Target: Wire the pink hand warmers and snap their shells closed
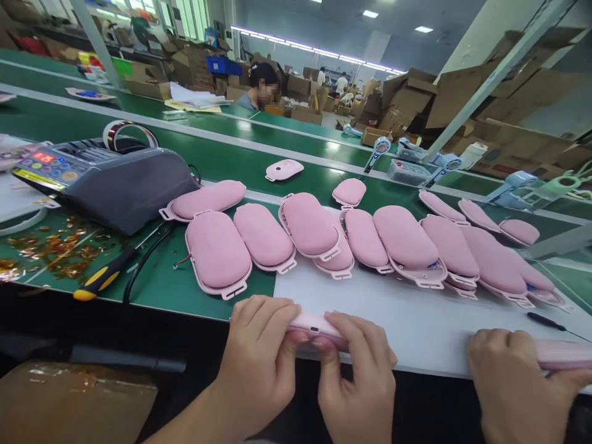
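Observation:
My left hand (261,354) and my right hand (358,370) both grip one pink oval casing (303,322) at the bench's front edge. The fingers lie on top and the thumbs press from below. A small charging port (314,329) shows in the casing's near rim, between the two hands. Most of the casing is hidden by my fingers. Just beyond lie several pink padded oval casings (219,250) with slotted tabs, some overlapping. White sheeting (393,320) covers the bench beneath and beside my hands.
At the right, another person's hand (509,376) holds a pink casing (564,354) near a thin black screwdriver (546,321). To the left are a tape dispenser (124,179), a yellow-black screwdriver (106,272) and amber tape scraps (69,250). Light-blue handheld devices (379,151) stand farther back.

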`<state>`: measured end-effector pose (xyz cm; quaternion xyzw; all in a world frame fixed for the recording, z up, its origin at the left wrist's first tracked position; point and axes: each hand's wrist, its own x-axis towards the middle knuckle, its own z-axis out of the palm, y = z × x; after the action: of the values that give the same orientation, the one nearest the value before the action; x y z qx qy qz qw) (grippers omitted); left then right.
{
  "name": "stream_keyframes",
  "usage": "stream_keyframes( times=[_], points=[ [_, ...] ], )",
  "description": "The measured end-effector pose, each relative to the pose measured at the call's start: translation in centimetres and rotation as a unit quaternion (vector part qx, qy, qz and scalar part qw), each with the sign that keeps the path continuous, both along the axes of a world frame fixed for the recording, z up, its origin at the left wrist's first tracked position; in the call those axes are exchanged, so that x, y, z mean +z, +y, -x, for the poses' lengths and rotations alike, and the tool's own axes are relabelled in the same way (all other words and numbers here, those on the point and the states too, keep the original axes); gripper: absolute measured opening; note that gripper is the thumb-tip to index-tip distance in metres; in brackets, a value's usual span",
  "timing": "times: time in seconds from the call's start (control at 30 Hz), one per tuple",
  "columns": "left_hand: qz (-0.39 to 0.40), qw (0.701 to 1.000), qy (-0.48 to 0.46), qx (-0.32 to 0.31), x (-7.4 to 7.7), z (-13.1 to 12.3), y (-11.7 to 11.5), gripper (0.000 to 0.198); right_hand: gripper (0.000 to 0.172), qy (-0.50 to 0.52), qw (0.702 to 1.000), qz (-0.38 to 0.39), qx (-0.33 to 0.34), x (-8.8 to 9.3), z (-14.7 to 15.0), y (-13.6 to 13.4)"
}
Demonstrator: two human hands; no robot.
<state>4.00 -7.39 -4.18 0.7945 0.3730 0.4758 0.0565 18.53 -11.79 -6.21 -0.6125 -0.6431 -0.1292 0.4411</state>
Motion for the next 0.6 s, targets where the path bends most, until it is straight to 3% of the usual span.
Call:
stream_keyframes(
  times=[0.17,0.37,0.6],
  points=[
    [-0.020,0.999,0.027,-0.003,-0.4,0.3,-0.4,0.020,0.035,-0.003,1.000,-0.005,0.006,0.0,0.1,-0.2],
    [-0.053,0.998,0.015,0.021,-1.2,-0.1,-0.6,0.021,0.026,0.029,0.998,-0.041,-0.045,-0.9,1.6,-0.3],
    [-0.015,0.998,-0.042,0.050,-1.5,-0.6,-0.1,0.025,0.016,0.030,0.998,-0.042,-0.026,0.1,2.4,0.7]
  ],
)
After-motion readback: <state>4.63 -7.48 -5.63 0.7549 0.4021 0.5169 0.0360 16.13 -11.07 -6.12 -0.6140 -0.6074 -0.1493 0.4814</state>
